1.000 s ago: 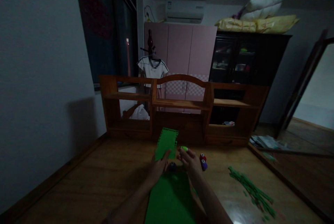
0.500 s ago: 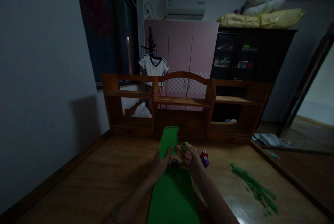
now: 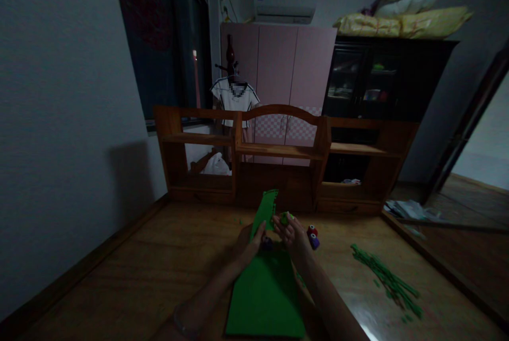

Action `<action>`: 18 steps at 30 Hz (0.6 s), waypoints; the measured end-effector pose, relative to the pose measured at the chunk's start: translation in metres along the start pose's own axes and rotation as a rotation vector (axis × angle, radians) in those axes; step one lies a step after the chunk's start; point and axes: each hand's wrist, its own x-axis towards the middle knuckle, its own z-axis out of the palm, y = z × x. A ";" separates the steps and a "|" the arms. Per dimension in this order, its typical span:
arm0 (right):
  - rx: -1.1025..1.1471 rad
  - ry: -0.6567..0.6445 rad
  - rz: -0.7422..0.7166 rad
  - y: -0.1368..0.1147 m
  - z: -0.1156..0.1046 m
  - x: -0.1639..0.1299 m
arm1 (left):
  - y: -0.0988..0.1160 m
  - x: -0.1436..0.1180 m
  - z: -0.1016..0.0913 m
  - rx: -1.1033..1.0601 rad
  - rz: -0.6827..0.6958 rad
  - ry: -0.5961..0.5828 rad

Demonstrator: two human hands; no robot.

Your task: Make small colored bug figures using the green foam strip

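My left hand (image 3: 252, 241) is closed on the edge of a green sheet (image 3: 264, 211), which looks like foam and has a toothed right edge. The sheet tilts up and away from me. Another flat green sheet (image 3: 265, 298) lies nearer to me; whether the two are joined is hidden. My right hand (image 3: 291, 230) pinches a small green piece (image 3: 285, 218), too small to make out, just right of the toothed edge. A dark purple spool-like thing (image 3: 268, 244) sits between my hands. Beyond my right wrist are a red one (image 3: 312, 230) and a purple one (image 3: 314, 241), both white-topped.
Thin green strips (image 3: 385, 274) lie in a bundle on the wooden table (image 3: 159, 272), with small green scraps near them. A wooden shelf unit (image 3: 278, 152) stands along the table's far edge. A wall (image 3: 71, 134) bounds the left side.
The raised green sheet has tilted rightward and appears narrower, turned by my left hand. My right hand has shifted slightly right and up with the small green piece.
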 end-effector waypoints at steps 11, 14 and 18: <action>0.122 -0.084 -0.011 -0.004 -0.001 0.003 | -0.009 0.002 0.000 0.024 0.056 -0.111; 0.109 -0.079 -0.026 -0.006 0.002 0.001 | -0.002 0.000 -0.003 0.030 0.047 -0.140; 0.107 -0.067 -0.029 -0.007 0.003 -0.001 | 0.003 -0.003 -0.005 0.043 0.030 -0.145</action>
